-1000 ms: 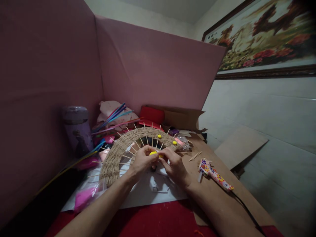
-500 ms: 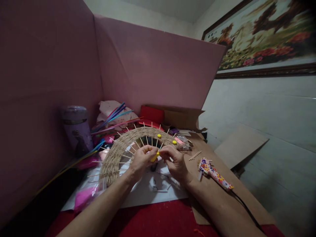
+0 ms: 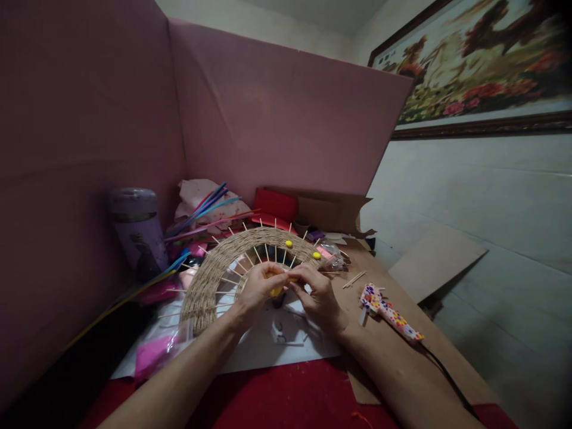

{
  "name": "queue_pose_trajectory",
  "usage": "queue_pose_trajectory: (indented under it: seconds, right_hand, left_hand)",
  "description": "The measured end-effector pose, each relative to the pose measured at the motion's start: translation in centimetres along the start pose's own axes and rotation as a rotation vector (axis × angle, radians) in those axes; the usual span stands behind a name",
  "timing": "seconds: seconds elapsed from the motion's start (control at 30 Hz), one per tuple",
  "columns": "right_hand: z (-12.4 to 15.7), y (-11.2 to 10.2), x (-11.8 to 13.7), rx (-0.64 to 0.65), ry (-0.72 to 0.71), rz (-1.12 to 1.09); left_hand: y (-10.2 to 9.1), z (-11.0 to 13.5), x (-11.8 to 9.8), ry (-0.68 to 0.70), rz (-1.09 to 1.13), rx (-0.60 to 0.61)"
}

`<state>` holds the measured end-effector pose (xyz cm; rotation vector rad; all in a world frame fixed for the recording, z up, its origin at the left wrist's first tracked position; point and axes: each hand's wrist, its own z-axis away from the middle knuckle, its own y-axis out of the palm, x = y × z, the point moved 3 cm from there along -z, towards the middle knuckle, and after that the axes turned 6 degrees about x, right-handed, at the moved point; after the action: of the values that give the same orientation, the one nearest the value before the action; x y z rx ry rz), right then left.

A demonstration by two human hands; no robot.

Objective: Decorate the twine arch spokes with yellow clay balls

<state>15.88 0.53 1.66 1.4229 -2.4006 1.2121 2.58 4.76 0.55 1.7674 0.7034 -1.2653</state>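
So far two yellow discs sit on the twine-woven arc, most sticks bare, while the left hand and right hand clamp their fingers on a third yellow piece

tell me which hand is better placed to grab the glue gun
Right, probably: the right hand is nearer the glue gun lying to its right; the left hand, also pinching the yellow piece, would cross over.

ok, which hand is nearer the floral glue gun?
Right. The right hand is beside the glue gun, not touching it; the left hand is farther off, beyond the right. Both pinch a yellow piece.
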Motion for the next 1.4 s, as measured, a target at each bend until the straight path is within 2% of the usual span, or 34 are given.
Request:
queue_pose_trajectory:
  seconds: [0.3,0.57,0.67,0.8,0.93,1.07,1.23,1.33,1.4]
  right_hand:
    - [0.0,0.0,0.3,-0.018,-0.029,-0.003]
    - [0.1,0.3,0.4,0.041,-0.011,-0.062]
    - [0.0,0.2,0.1,0.007,0.102,-0.166]
    - [-0.1,0.5,-0.9,-0.111,0.384,-0.584]
    - [-0.1,0.8,-1.5,-0.19,0.495,-0.863]
    - [-0.1,0.9,-1.6,-0.22,0.528,-0.96]
    - [0.0,1.1,-1.5,-0.189,0.508,-0.927]
    - [0.0,1.1,-1.5,-0.193,0.477,-0.891]
    - [0.0,1.1,-1.5,-0.195,0.471,-0.872]
  left_hand:
    - [0.4,0.3,-0.5,-0.023,-0.07,-0.015]
    - [0.6,0.4,-0.8,-0.019,-0.085,-0.068]
    - [0.6,0.5,-0.8,-0.01,-0.049,-0.115]
    - [0.4,0.7,-1.1,-0.058,0.077,-0.2]
    - [0.1,0.9,-1.6,-0.108,0.196,-0.252]
    - [0.2,0.9,-1.7,-0.098,0.168,-0.212]
    - [0.3,0.7,-1.0,-0.086,0.075,-0.132]
    - [0.7,0.5,-0.9,-0.03,-0.06,-0.04]
    - [0.9,0.5,-0.9,0.005,-0.148,-0.029]
